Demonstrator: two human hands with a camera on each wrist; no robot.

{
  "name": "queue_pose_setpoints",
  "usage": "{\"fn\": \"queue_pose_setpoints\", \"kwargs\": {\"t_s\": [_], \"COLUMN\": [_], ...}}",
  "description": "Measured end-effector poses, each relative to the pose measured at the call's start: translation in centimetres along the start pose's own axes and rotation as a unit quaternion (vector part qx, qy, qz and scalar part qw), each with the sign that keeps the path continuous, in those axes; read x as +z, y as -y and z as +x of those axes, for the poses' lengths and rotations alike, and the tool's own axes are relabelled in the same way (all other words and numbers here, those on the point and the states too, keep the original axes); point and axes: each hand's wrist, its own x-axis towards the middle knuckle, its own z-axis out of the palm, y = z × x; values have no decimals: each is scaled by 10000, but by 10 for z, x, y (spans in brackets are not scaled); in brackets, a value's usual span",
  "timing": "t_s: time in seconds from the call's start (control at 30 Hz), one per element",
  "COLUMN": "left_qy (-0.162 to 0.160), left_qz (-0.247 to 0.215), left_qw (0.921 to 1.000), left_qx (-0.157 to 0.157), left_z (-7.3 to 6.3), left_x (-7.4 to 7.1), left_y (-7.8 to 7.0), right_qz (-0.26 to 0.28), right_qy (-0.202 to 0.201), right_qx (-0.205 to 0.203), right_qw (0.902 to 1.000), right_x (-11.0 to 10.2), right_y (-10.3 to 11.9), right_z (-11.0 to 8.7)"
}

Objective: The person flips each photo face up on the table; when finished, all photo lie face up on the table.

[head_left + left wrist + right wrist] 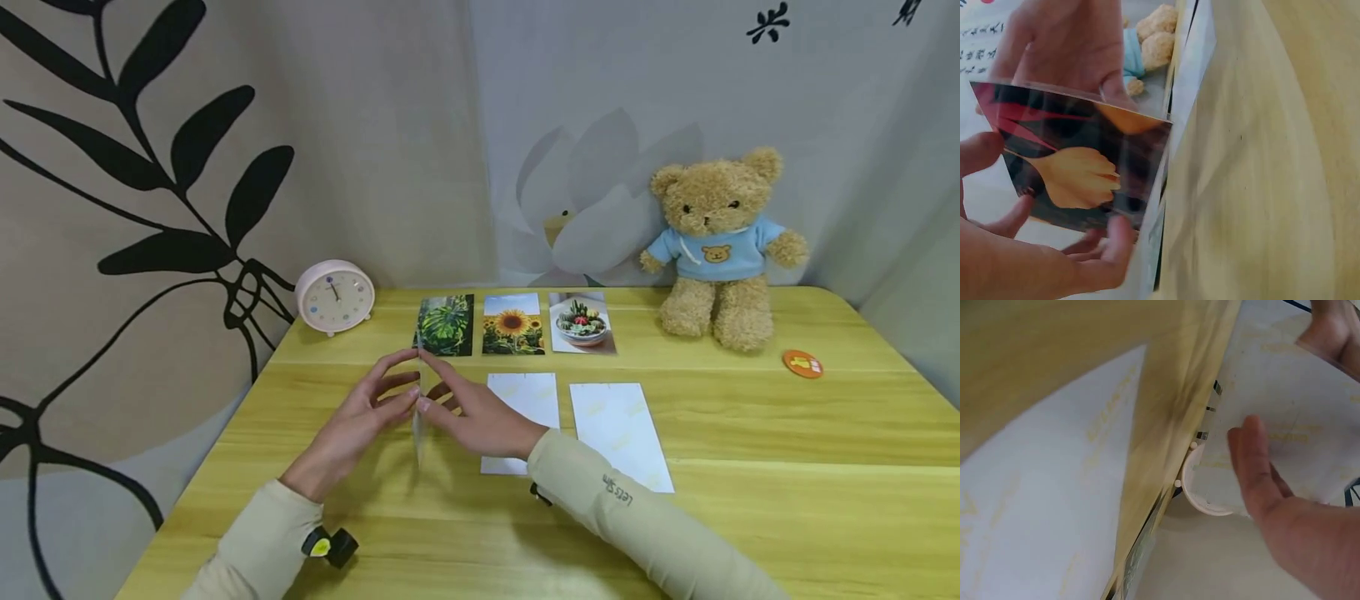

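Note:
A photo card (418,425) stands upright, edge-on, above the left part of the table, between my two hands. My left hand (367,417) holds it from the left with its fingertips and thumb. From the other side my right hand (480,412) holds it, with fingertips at the top edge and thumb at the near edge. In the left wrist view the picture side of the photo card (1079,178) shows an orange-yellow leaf-like shape on a dark ground with red. The right wrist view shows its white back (1285,406) with faint yellow print.
Two cards lie white side up, one (525,392) partly under my right forearm, the other (618,429) right of it. Behind stand a watermelon picture (447,325), a sunflower picture (513,325) and a cactus-bowl picture (582,323). A clock (335,297), teddy bear (716,250) and orange disc (802,363) are around.

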Motion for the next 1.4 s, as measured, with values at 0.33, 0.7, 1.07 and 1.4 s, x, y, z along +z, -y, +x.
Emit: {"fn": "queue_pose_setpoints", "kwargs": {"t_s": [0.33,0.7,1.07,1.4], "left_qy": [247,-73,-315,-433], "left_qz": [-66,345,565,625], "left_qw": [9994,9990,9975,9967], "left_qx": [-214,-290,-291,-268], "left_z": [1,4,1,-5], "left_x": [-1,-4,-9,-13], "left_y": [2,-4,0,-4], "right_qz": [719,1506,2038,1174], "right_qy": [-16,-616,-1892,-2721], "right_qx": [-182,-391,-442,-540], "right_qw": [9972,9859,9595,9536], "right_x": [-4,-7,-11,-11], "right_y": [0,3,-8,-15], "right_z": [-3,0,2,4]}}
